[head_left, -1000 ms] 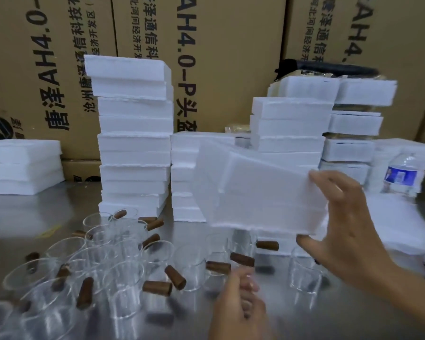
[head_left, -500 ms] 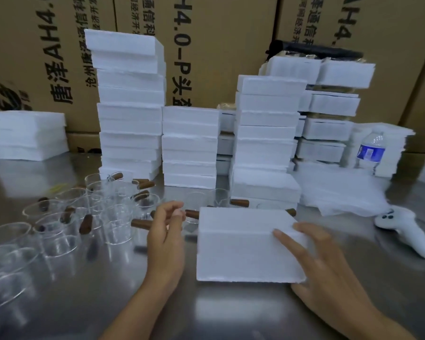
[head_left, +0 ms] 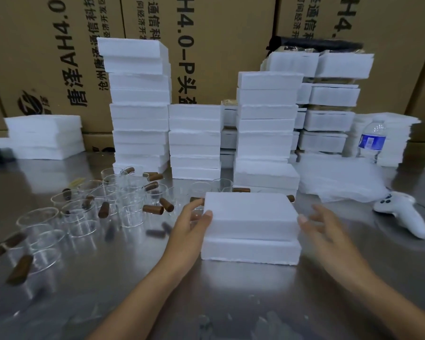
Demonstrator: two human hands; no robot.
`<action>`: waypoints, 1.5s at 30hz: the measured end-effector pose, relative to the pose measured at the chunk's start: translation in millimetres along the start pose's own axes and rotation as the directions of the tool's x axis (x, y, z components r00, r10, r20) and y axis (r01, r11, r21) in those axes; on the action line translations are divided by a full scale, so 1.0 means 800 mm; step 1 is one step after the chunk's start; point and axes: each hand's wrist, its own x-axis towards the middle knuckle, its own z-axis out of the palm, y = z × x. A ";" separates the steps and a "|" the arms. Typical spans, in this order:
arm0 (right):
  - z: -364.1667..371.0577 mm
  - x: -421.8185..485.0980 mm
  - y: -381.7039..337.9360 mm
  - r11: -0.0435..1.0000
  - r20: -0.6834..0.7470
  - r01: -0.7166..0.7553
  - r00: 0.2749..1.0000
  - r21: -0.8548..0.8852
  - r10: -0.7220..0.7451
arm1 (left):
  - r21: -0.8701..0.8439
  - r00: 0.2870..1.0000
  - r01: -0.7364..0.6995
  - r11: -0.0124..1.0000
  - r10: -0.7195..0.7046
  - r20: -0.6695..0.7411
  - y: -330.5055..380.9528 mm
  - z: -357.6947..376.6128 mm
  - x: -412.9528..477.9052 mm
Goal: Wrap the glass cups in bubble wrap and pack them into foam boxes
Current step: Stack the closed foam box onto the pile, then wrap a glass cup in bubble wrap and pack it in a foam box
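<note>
- Squarely in the near middle of the steel table lies a closed white foam box, lid on.
- The left hand grips the lid's left edge, thumb on top, fingers curled round its far-left corner.
- The right hand is just beside the box's right edge, fingers spread; blur hides whether it touches.
- Glass cups with brown handles crowd the table to the left.
- Foam box stacks stand behind; white wrapping sheets, a water bottle and a white controller lie to the right.
</note>
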 end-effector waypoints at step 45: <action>0.102 -0.003 -0.149 0.940 -0.056 0.329 0.944 0.084 -0.325 | 0.001 0.934 0.354 0.935 -0.354 0.041 0.012 -0.024 0.017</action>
